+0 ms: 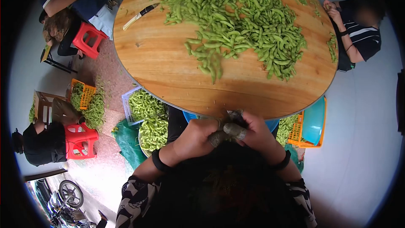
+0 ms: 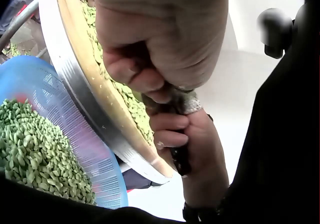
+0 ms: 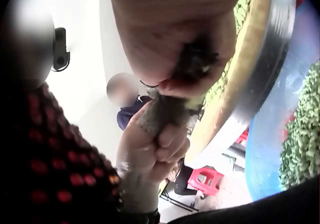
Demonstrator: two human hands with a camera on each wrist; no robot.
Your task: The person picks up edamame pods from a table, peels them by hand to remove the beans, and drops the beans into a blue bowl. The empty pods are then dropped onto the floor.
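Observation:
In the head view my left hand (image 1: pixel 196 137) and right hand (image 1: pixel 261 137) meet at the round table's near edge, fingers curled and thumbs close together. Grey wrapping (image 1: pixel 235 131) covers the thumbs. The right hand grips a dark, handle-like piece (image 2: pixel 180 159), whose end sticks out below its fingers in the left wrist view. In the right wrist view, dark material (image 3: pixel 197 59) also lies in that palm. The left fingers are bent in against the right hand; I cannot tell what they hold. Many green soybean pods (image 1: pixel 236 25) lie heaped on the wooden table (image 1: pixel 156 63).
A knife (image 1: pixel 140 16) lies on the table's left. Below the edge stands a blue basket (image 2: pixel 107 179) of shelled beans (image 2: pixel 40 159). Pod-filled baskets (image 1: pixel 147 101) flank my legs. Red stools (image 1: pixel 80 141) and seated people are at left; another person (image 1: pixel 358 38) sits right.

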